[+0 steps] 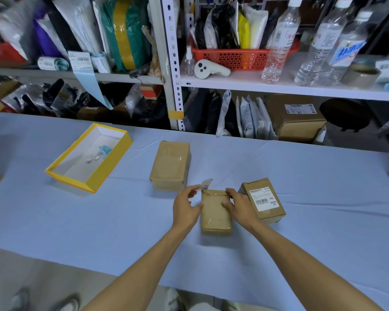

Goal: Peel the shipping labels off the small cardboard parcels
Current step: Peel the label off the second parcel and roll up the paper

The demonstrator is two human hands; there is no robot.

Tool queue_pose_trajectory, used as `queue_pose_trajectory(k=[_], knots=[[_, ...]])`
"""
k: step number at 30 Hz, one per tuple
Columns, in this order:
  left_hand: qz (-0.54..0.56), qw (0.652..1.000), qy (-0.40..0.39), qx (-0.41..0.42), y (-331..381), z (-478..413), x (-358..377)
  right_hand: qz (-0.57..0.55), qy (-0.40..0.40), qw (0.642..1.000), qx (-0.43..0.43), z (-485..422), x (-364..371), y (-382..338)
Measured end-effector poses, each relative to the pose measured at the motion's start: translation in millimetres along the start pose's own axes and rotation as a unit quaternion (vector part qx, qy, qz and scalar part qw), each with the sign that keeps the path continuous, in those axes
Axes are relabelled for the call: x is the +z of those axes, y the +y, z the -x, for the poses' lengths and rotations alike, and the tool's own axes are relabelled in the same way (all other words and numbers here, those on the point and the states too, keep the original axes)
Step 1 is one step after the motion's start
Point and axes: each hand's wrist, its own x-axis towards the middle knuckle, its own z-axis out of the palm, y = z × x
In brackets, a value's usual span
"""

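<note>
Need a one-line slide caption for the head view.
Left hand pinches a lifted label at the far edge of the near parcel, gripped by the right hand; a labelled parcel sits alongside.

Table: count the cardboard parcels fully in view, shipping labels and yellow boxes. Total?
Cardboard parcels: 3
Shipping labels: 2 (one stuck flat, one lifted at the middle parcel's far edge)
Yellow box: 1
Total: 6
</note>
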Motion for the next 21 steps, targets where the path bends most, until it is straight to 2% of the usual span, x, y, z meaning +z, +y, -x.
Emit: queue_pose_trajectory(k=[4, 8, 11, 16, 21], knots=[[-0.030, 0.999, 0.025, 0.026, 13, -13, -7, 0.029, -0.050, 0.998, 0.013, 0, -5, -6], [-0.005, 0.999, 0.032, 0.032, 22, -20, -7, 0.067, -0.017, 0.997, 0.017, 0, -5, -17], [0.008, 0.999, 0.034, 0.020, 30, -21, -4, -0.002, 0.032, 0.999, -0.023, 1, -8, -29], [0.038, 0.999, 0.034, -0.001, 35, -24, 1, -0.170, 0.046, 0.982, -0.060, 6, -20, -48], [0.045, 0.999, 0.013, -0.005, 33, -26, 2, -0.171, 0.064, 0.982, -0.043, 11, -24, -49]])
